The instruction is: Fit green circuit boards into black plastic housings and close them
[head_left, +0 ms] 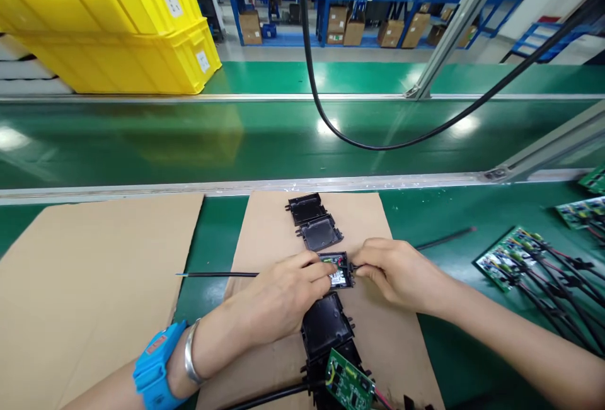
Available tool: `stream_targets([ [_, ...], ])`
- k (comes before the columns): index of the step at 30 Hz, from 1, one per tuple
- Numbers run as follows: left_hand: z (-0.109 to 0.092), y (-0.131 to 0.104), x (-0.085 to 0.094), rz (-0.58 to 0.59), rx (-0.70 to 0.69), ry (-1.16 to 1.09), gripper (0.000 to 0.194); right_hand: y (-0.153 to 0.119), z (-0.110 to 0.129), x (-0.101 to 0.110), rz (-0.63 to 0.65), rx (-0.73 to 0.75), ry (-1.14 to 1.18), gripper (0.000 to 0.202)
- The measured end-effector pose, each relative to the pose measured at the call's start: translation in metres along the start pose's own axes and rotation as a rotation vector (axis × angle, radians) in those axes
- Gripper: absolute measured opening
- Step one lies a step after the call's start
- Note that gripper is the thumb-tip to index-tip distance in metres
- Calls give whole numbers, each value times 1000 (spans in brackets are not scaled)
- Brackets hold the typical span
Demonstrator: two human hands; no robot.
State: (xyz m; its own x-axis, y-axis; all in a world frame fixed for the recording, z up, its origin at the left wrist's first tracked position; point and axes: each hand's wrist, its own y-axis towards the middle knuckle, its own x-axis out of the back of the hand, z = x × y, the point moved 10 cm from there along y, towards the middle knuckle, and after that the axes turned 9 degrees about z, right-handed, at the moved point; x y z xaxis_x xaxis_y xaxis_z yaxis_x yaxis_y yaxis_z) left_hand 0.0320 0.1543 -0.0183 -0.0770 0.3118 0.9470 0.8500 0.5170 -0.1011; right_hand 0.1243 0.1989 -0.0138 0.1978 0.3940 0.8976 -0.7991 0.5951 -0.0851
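A small black plastic case (350, 276) with a circuit board (338, 279) inside lies on a cardboard sheet (265, 227). My left hand (283, 290) has its fingers closed over the case's left part, hiding that part. At the opposite end, my right hand (397, 271) pinches a black cable where it meets the case. One black cable (215, 274) runs out leftward from under my left hand, and another cable end (447, 238) shows behind my right hand. Black case halves (320, 233) lie above, and more case parts (327, 327) lie below. A loose green board (350, 381) rests on the lowest ones.
Several wired circuit boards (513, 256) lie at the right on the green table. Another cardboard sheet (94, 252) covers the left side. Yellow bins (142, 60) stand beyond the metal rail. A thick black cable (378, 147) hangs in a loop ahead, near a metal post (454, 26).
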Motion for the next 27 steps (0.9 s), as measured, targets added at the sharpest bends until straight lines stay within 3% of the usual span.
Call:
stream_targets([
  [5,-1,-1,3,-25,8,57,30,4,18,-2,-8,87,-269,27],
  [10,-5,5,2,35,33,57,32,8,26,-13,101,119,-387,23],
  [15,-7,9,2,73,40,42,26,9,33,-18,108,118,-542,18],
  [21,-3,0,13,-4,136,22,57,-3,20,-17,-5,102,-422,19],
  [27,-25,6,7,14,182,253,67,-10,22,-16,-156,157,-453,25],
])
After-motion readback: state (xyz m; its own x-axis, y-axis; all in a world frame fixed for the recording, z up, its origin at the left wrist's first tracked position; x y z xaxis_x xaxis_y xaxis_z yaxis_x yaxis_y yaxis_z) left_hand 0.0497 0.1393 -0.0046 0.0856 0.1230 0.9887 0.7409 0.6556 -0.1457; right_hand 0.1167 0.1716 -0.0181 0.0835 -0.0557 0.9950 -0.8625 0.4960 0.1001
